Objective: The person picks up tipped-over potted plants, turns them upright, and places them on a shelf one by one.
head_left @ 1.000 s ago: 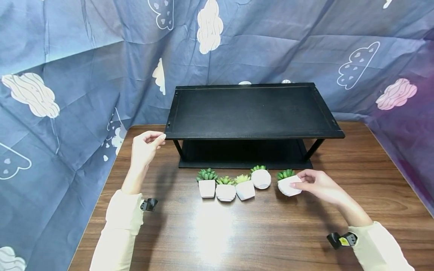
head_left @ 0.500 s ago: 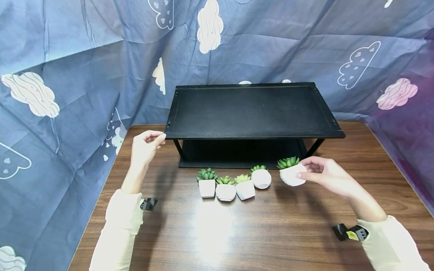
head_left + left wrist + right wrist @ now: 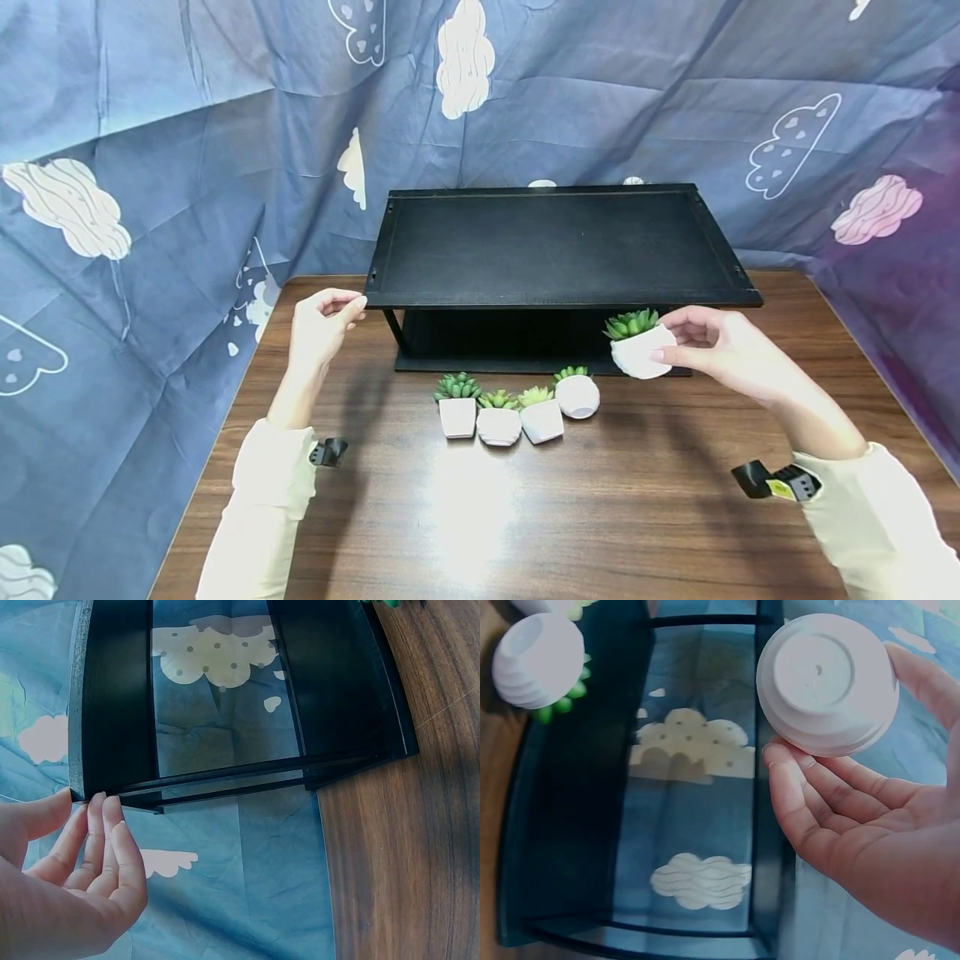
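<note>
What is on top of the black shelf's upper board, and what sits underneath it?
The black shelf has a bare top. Underneath, the lower board looks dark with nothing visible on it; its rear is shadowed.

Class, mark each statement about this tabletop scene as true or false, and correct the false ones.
1. The right hand holds a white potted succulent clear of the table. True.
2. Six pots stand in the row on the table. False: four pots stand there.
3. The top of the black shelf carries two pots. False: nothing stands on it.
4. The left hand is at the left front corner of the shelf and holds no pot. True.
5. The held pot rests on the shelf's lower board. False: it is in the air in front of the shelf, below the top board's edge.
</note>
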`<state>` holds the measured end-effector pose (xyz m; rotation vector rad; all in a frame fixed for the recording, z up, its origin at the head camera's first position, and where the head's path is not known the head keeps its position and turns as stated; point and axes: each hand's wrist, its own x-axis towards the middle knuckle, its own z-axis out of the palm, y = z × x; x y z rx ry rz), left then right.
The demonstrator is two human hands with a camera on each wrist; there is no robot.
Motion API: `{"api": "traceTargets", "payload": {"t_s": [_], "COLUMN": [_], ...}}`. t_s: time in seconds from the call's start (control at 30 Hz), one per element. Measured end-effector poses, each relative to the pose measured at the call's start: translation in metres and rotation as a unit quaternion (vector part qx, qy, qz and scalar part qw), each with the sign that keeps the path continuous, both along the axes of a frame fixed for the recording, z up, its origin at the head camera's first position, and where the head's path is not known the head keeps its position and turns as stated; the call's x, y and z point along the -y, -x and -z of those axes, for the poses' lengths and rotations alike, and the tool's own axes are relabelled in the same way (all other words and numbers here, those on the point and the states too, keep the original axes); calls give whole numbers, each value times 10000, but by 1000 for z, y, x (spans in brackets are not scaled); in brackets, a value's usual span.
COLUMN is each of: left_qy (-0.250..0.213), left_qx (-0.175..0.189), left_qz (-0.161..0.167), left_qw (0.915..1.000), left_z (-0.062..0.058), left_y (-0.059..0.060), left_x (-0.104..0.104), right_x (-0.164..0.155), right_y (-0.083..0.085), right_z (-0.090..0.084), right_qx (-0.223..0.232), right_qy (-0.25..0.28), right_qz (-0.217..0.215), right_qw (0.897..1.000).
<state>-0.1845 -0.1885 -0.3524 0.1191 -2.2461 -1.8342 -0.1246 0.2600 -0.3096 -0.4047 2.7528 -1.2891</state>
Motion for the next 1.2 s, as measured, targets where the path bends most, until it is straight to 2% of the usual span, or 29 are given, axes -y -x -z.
{"api": "traceTargets", "payload": {"t_s": [0.17, 0.37, 0.47, 0.6, 0.97, 1.2], "left_qy": [110, 81, 82, 73, -40, -15], "left_qx": [-100, -167, -141, -115, -103, -152], "left_qz": [-10, -4, 6, -2, 4, -30], "left_qw": [9999, 9998, 9999, 9999, 9999, 9999], "left_z": [5, 5, 4, 4, 3, 3], "left_y": [2, 2, 2, 2, 1, 1], "left_x": [1, 0, 0, 1, 0, 0], "right_x": [9, 17, 22, 27, 36, 44], "right_y": [6, 14, 17, 20, 29, 37], "right_z": [-15, -26, -30, -34, -43, -48], "right_qx": [-121, -119, -106, -85, 66, -73], "right_qy": [43, 188, 260, 299, 305, 212], "right_qz": [-76, -127, -11, 170, 206, 183], "right_qw": [9999, 9997, 9996, 9994, 9993, 9996]}}
